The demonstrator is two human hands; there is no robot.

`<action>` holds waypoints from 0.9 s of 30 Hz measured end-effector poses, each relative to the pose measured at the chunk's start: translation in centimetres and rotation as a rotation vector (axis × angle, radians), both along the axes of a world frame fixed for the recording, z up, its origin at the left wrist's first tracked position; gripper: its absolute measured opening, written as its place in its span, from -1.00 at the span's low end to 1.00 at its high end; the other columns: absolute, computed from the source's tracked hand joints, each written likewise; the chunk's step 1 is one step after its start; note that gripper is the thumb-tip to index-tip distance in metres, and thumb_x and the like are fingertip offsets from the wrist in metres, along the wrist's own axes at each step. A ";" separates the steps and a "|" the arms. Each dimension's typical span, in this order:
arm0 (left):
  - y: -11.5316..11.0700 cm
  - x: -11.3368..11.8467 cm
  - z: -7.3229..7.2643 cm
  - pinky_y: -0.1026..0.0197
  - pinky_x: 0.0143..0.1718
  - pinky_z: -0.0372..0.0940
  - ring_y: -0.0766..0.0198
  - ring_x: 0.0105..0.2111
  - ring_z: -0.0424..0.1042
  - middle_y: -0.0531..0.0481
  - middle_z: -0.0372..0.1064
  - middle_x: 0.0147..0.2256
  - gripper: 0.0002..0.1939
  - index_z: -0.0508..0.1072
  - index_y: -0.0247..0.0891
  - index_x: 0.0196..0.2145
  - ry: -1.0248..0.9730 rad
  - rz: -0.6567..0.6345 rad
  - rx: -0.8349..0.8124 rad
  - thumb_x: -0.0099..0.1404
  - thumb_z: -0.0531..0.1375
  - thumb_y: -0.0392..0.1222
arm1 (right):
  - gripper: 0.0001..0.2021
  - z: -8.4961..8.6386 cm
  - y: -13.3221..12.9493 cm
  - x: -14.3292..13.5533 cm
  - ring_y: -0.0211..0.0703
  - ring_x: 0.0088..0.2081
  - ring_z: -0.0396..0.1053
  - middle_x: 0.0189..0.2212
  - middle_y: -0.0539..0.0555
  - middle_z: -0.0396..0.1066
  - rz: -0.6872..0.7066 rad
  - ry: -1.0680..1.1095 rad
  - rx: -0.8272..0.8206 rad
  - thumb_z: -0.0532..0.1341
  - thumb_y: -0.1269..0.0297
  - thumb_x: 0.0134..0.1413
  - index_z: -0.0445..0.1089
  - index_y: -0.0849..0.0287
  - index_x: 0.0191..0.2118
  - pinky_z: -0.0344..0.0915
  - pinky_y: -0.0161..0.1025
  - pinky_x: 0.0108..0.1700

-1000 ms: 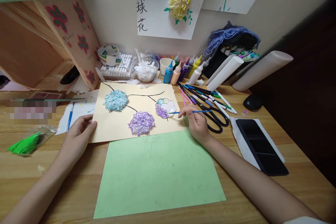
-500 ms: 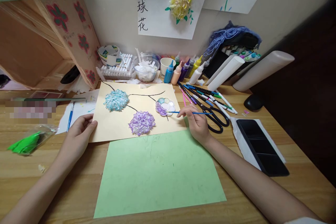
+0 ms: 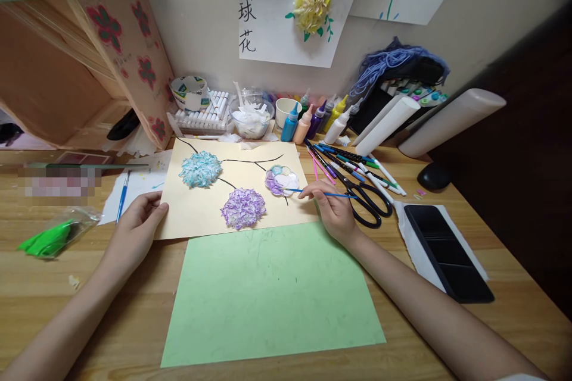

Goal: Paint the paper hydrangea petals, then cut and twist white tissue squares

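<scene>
My left hand (image 3: 142, 218) pinches the left edge of a cream sheet (image 3: 190, 214), thumb on top. Between the fingers of my right hand (image 3: 330, 208) is a thin blue paintbrush (image 3: 328, 193), its tip at the purple paint in a flower-shaped palette (image 3: 286, 181). The palette rests on the sheet's right side, over drawn dark branches. A fluffy blue flower (image 3: 201, 169) and a fluffy purple flower (image 3: 243, 208) are on the same sheet. A green sheet (image 3: 272, 297) lies nearer to me, meeting the cream sheet's lower edge.
Black scissors (image 3: 369, 205) and scattered pens (image 3: 353, 164) lie right of the palette. Behind stand paint bottles (image 3: 289, 124), a paper cup (image 3: 286, 112) and a bowl of white scraps (image 3: 251, 119). A black phone-like slab (image 3: 447, 253) is at the right, a second brush (image 3: 122, 196) at the left.
The whole view has shifted slightly, so most things appear a little further right. The brush tip has moved slightly within the palette's purple area. Both hands keep their holds.
</scene>
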State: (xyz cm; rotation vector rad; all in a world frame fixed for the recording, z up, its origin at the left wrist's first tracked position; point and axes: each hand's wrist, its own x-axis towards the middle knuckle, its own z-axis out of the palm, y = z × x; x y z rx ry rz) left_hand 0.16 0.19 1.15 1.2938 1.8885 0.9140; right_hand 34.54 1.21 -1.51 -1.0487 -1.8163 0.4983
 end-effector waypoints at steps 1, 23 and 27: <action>0.0 0.0 0.0 0.17 -0.13 0.29 0.17 -0.20 0.34 -0.04 0.39 -0.20 -0.53 0.33 -0.26 -0.12 -0.039 0.003 -0.011 0.05 0.13 0.05 | -0.72 0.0 0.0 0.0 -0.16 -0.31 0.32 -0.40 0.06 0.42 -0.009 0.002 0.000 -0.04 0.31 0.26 0.38 0.14 -0.36 0.23 -0.17 -0.23; 0.1 0.0 -0.2 0.15 -0.08 0.25 0.12 -0.12 0.32 -0.04 0.36 -0.17 -0.50 0.31 -0.23 -0.13 -0.079 0.015 -0.031 0.01 0.14 0.10 | -0.71 0.3 0.0 -0.1 -0.14 -0.29 0.34 -0.38 0.07 0.44 0.036 -0.018 0.015 -0.05 0.27 0.27 0.39 0.13 -0.33 0.23 -0.18 -0.24; 0.0 -0.1 -0.1 0.20 -0.12 0.27 0.15 -0.13 0.34 -0.03 0.37 -0.17 -0.54 0.31 -0.23 -0.13 -0.062 0.005 -0.026 0.05 0.14 0.06 | -0.70 0.3 0.1 -0.1 -0.14 -0.30 0.34 -0.38 0.07 0.44 0.004 -0.042 0.001 -0.05 0.25 0.27 0.40 0.13 -0.33 0.24 -0.17 -0.23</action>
